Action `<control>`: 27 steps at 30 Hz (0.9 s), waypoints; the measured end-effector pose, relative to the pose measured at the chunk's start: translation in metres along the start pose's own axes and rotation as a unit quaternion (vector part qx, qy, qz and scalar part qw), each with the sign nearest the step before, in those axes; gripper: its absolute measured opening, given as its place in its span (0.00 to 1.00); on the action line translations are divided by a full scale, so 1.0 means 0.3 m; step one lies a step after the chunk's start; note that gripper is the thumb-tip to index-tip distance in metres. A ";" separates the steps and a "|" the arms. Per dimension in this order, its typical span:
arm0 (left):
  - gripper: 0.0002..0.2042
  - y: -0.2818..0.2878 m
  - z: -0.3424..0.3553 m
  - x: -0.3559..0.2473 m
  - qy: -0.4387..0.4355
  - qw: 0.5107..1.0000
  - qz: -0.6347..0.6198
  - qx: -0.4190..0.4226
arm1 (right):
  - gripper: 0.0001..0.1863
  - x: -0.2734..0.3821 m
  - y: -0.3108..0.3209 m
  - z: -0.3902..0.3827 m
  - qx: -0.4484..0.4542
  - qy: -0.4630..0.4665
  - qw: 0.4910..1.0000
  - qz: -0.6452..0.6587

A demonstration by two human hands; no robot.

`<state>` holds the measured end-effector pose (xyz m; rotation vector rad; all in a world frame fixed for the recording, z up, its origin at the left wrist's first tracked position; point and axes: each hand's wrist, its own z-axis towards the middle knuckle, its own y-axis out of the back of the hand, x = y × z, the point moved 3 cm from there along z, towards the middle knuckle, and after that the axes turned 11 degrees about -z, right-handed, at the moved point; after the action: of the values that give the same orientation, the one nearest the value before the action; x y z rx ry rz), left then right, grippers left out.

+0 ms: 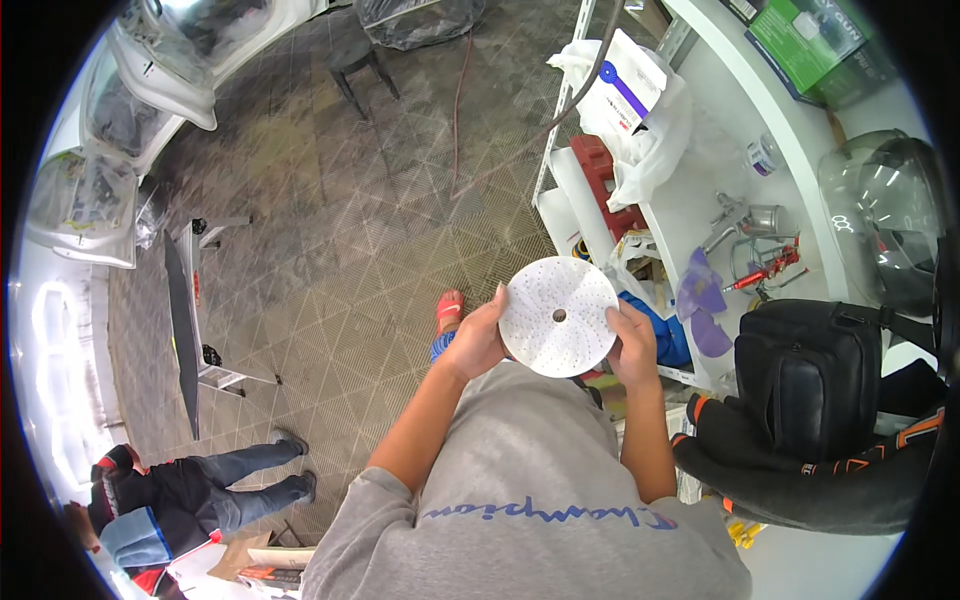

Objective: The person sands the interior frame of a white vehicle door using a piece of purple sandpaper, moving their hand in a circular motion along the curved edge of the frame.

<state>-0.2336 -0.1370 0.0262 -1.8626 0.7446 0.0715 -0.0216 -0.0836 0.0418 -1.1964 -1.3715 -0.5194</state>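
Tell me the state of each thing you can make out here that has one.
White perforated disc: flat, held in both hands.
Left hand: gripping the disc's left edge.
Right hand: gripping its right edge.
Black bag: upright, apparently closed.
White plastic bag: crumpled.
Black stool: upright.

You have in view two grips, left (478,340) and right (633,345), one white perforated disc (545,340), one black stool (352,60), one silver spray gun (732,220), one small jar (763,157), one black bag (815,370), one red sandal (450,308), one other person (165,490), two shoes (290,442) on them, one blue cloth (138,538).
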 end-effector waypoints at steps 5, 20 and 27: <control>0.36 -0.033 -0.002 0.002 0.018 1.000 0.024 -0.010 | 0.22 -0.027 0.011 -0.008 -0.038 -0.008 0.999 0.030; 0.31 0.019 -0.049 -0.254 -0.321 0.781 0.529 -0.078 | 0.15 -0.141 -0.216 0.291 -0.017 -0.077 0.995 -0.063; 0.12 0.348 -0.064 -0.512 -0.243 0.895 0.321 -0.193 | 0.11 -0.134 -0.498 0.568 0.040 -0.084 0.987 -0.132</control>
<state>-0.4169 -0.1068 0.0074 -1.7657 1.0000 1.1408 -0.2373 -0.0065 0.0185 -1.0161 -1.6937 -0.5534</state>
